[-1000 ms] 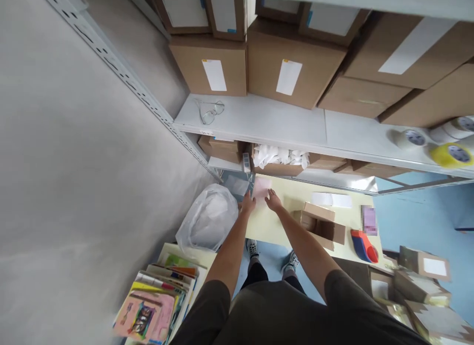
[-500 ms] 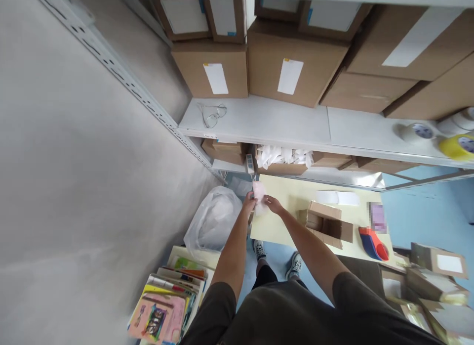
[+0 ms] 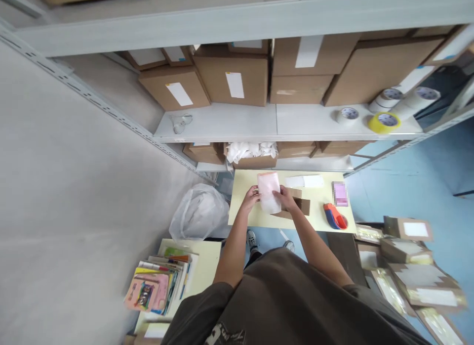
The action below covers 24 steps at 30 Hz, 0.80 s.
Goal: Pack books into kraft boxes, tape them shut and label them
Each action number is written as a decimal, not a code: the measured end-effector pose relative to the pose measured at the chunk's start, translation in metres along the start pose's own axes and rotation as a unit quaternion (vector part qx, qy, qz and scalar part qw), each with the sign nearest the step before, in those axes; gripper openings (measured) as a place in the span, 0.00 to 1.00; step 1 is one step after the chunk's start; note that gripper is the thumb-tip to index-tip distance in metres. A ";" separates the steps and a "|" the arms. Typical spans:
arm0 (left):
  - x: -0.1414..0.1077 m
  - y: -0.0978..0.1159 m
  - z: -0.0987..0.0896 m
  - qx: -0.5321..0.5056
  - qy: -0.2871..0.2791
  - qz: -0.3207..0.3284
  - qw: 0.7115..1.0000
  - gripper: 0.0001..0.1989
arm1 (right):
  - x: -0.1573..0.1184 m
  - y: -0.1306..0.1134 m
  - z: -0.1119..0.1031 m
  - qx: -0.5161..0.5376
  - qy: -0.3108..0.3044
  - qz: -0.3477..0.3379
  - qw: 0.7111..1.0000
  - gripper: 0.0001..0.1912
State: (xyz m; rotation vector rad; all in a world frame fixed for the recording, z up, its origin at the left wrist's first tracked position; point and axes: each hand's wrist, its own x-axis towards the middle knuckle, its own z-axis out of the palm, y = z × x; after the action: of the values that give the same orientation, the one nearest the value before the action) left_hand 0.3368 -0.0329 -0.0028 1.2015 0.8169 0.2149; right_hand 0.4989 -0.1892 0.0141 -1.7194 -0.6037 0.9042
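Observation:
Both hands hold a pale pink, white-wrapped packet (image 3: 269, 193) upright above the cream table (image 3: 242, 183). My left hand (image 3: 253, 197) grips its left edge, and my right hand (image 3: 284, 196) pinches its right side. Behind the packet and my right hand, partly covered by them, lies an open cardboard box (image 3: 302, 206). White paper slips (image 3: 313, 181) rest at the table's back. Toward the table's right end are a red and blue tape dispenser (image 3: 334, 216) and a purple packet (image 3: 339, 194).
A shelf (image 3: 240, 121) with cardboard boxes, glasses (image 3: 181, 122) and tape rolls (image 3: 384, 121) stands behind the table. A clear plastic bag (image 3: 200, 211) is at the left, near stacked books (image 3: 155, 290). Taped boxes (image 3: 422, 280) are piled at the lower right.
The view has shifted right. Both hands have moved right along the table with the packet, from its left end to in front of the cardboard box; the packet now faces the camera more fully.

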 end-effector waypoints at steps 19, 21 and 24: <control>-0.055 -0.062 0.095 0.498 0.070 0.004 0.864 0.22 | -0.030 0.044 -0.089 -0.429 -0.055 0.025 0.901 0.18; -0.052 -0.064 0.096 0.508 0.076 -0.003 0.858 0.16 | -0.028 0.046 -0.084 -0.456 -0.078 0.047 0.885 0.17; -0.046 -0.066 0.097 0.502 0.092 -0.023 0.860 0.11 | -0.022 0.044 -0.081 -0.458 -0.081 0.070 0.882 0.13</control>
State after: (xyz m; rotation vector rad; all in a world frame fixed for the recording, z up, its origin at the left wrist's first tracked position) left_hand 0.3509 -0.1551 -0.0287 2.1588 1.1793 -0.1814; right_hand 0.5501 -0.2662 -0.0085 -2.5677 -1.1561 0.9309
